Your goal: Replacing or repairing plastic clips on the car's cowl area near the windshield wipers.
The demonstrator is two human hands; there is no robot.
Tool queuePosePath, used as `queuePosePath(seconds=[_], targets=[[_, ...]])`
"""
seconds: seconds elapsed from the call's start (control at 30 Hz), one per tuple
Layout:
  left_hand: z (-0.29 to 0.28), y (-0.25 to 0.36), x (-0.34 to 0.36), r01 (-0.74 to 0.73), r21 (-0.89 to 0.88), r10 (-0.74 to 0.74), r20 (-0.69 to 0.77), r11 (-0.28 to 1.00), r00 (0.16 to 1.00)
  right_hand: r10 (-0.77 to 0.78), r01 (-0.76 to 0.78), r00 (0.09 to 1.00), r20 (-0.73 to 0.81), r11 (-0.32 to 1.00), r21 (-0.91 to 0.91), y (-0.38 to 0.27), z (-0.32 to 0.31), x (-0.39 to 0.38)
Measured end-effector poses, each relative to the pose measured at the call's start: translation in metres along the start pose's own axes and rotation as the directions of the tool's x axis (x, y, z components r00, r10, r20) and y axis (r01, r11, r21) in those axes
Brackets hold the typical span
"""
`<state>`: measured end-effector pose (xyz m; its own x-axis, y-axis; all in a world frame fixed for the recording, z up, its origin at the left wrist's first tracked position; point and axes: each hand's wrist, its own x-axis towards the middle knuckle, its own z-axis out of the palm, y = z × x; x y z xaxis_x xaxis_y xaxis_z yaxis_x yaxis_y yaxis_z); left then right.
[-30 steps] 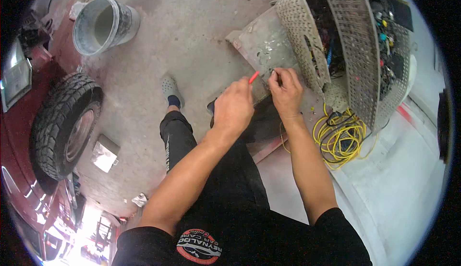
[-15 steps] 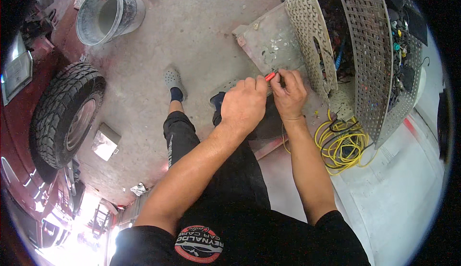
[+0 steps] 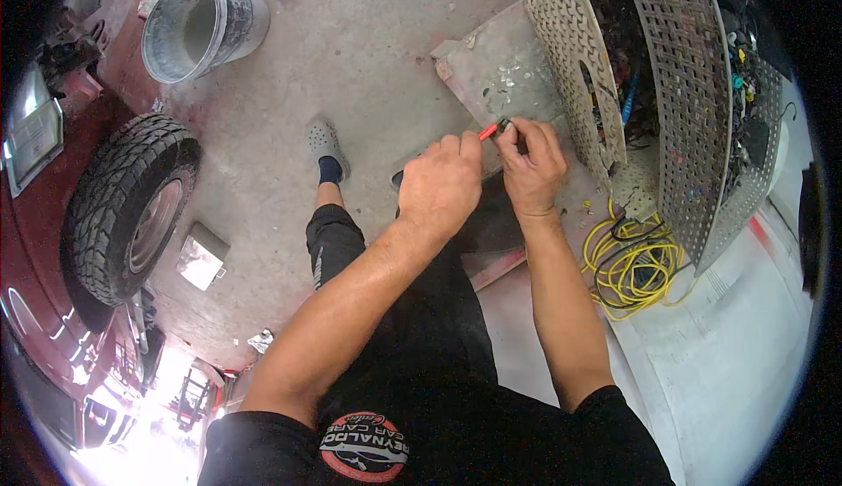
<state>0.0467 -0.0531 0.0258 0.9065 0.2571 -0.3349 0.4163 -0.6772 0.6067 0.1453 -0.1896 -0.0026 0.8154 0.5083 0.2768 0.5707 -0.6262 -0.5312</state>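
Note:
My left hand [image 3: 443, 179] is closed in a fist, with a slim bright red tool-like piece [image 3: 488, 132] sticking out past its fingers. Its exact kind is unclear, since the fist covers the rest. Close beside it, my right hand [image 3: 535, 166] pinches a small dark piece [image 3: 503, 125] between thumb and fingers. The red piece's far end meets or nearly meets this dark piece; whether they are joined cannot be told. Both hands are held out over my right leg.
To the right, a beige woven plastic basket [image 3: 561, 43] and a grey one [image 3: 680, 91] hold many small parts. A yellow cord [image 3: 645, 262] lies coiled below them. At left are a grey bucket [image 3: 250, 25], a tire [image 3: 96, 214] on a dark red vehicle and a metal box [image 3: 202, 256].
My right hand has shifted slightly right and my left slightly left. More of the red piece and the dark piece shows between them. The whole view has turned a little.

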Motion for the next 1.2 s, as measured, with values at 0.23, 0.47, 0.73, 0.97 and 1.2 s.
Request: queuePosePath(seconds=[0.23, 0.47, 0.73, 0.97, 1.2], targets=[[0.008, 0.004, 0.000, 0.089, -0.214, -0.102, -0.053, 0.973, 0.993, 0.104, -0.115, 0.984, 0.143, 0.991, 0.066, -0.004, -0.017, 0.010], [0.011, 0.004, -0.011, 0.197, -0.340, -0.211, -0.003, 0.920, 0.977, 0.141, -0.142, 0.989, 0.053, 0.990, 0.019, -0.027, -0.012, -0.014], [0.024, -0.020, -0.017, 0.109, -0.460, -0.193, -0.140, 0.881, 0.971, 0.150, -0.150, 0.989, 0.017, 0.989, -0.005, -0.018, 0.004, -0.007], [0.034, -0.017, -0.025, 0.007, -0.336, -0.075, -0.191, 0.942, 0.979, 0.078, -0.077, 0.996, 0.040, 0.997, -0.018, -0.017, 0.006, -0.013], [0.036, -0.017, -0.021, -0.104, -0.199, 0.063, -0.200, 0.974, 0.978, 0.039, -0.034, 0.997, 0.060, 0.996, -0.087, -0.017, 0.002, -0.015]])
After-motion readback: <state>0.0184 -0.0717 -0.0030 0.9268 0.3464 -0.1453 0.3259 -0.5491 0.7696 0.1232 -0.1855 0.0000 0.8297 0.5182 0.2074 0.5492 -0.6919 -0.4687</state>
